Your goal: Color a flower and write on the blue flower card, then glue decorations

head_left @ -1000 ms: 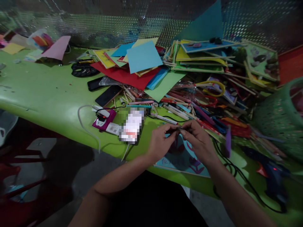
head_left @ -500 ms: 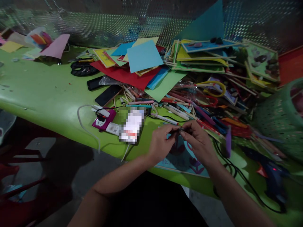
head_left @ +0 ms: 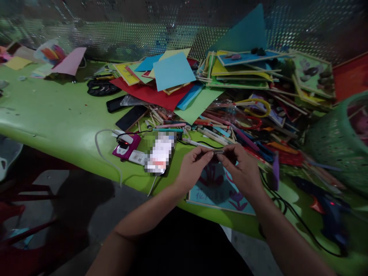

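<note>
My left hand (head_left: 193,167) and my right hand (head_left: 240,170) meet over the green table (head_left: 57,111), fingertips pinched together on a small dark piece (head_left: 218,152) that I cannot make out. Under the hands lies a light-blue framed card (head_left: 221,191) with pink flower shapes, near the table's front edge. Thin sticks and pens (head_left: 212,134) lie in a heap just beyond my fingers.
Coloured paper sheets (head_left: 172,73) and framed cards (head_left: 244,65) pile up at the back. Two dark phones (head_left: 130,117), a magenta power bank (head_left: 126,146) with a white cable and another phone (head_left: 159,153) lie left. A green basket (head_left: 336,142) and a blue glue gun (head_left: 330,214) are right.
Both hands stay pinched on the small piece and have risen slightly; more of the blue card shows beneath them. The view has shifted a little.
</note>
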A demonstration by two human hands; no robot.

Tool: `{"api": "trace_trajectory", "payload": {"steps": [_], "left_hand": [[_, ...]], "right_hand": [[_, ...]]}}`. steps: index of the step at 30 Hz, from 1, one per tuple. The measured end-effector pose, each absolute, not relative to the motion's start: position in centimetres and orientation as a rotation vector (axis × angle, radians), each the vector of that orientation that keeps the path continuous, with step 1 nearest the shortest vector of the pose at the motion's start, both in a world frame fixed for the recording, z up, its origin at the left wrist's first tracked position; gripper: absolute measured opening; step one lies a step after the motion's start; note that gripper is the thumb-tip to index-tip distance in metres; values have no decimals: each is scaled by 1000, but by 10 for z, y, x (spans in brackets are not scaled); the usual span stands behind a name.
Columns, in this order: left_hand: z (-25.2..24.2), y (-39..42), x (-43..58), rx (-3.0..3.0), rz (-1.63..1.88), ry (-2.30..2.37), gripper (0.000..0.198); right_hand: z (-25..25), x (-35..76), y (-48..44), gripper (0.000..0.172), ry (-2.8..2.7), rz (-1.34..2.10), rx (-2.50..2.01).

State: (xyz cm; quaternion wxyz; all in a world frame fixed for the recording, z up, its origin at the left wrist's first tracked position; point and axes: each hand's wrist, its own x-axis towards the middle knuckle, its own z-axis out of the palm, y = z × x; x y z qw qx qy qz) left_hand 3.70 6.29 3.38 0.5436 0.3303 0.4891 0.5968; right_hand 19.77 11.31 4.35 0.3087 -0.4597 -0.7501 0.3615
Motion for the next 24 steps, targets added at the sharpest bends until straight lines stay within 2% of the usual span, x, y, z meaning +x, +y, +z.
{"api": "trace_trajectory", "payload": {"steps": [6,16,20,24], "left_hand": [[37,63,35,750,1394,1110,21],[31,66,36,634,1407,1041,27],[29,65,37,715,1371,1044,35],[31,62,36,910,1360,1149,31]], "right_hand": [[48,202,118,23,-2240,776,-1192],[50,200,120,23,-2347,581,-1153],[53,198,119,24,-2429,508,-1086],[53,199,120,25,-2483,482,-1106]]}}
